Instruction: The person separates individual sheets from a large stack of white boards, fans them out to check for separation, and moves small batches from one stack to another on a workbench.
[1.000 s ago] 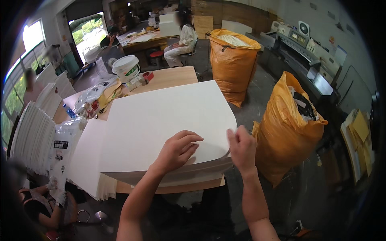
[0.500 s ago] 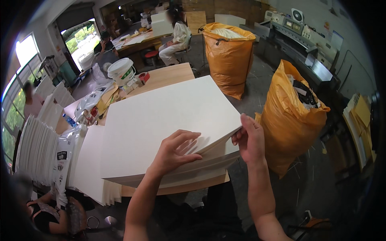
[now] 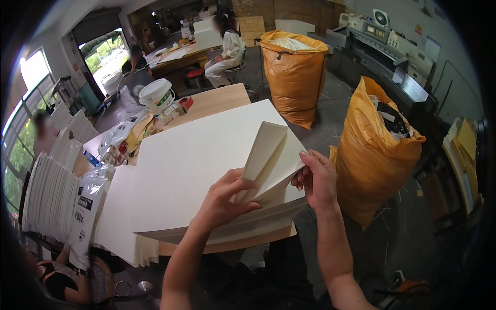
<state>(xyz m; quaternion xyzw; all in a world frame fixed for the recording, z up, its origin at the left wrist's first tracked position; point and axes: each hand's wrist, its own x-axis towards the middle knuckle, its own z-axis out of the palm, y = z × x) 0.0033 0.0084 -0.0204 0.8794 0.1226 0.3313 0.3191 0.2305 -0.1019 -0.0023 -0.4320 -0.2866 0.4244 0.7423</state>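
A thick stack of large white sheets [image 3: 196, 150] lies on the wooden table in front of me. The right corner of the top white sheet [image 3: 266, 150] is lifted and bent back in a narrow flap. My left hand [image 3: 225, 196] is curled round the lower end of that flap, fingers on one side and thumb below. At the stack's right corner, my right hand [image 3: 316, 178] pinches the sheet edge between thumb and fingers. Its lower fingers are curled in and partly hidden.
Left of the stack stand more white sheets [image 3: 49, 196] and a plastic-wrapped pack [image 3: 85, 206]. A white bucket [image 3: 156, 95] and red tape [image 3: 186, 102] sit behind. Two orange sacks [image 3: 294, 77] stand on the right. Other people sit at the back and left.
The sheet's corner has come up and folded back toward the left over the stack. My left hand has closed on it; my right hand has shifted slightly left.
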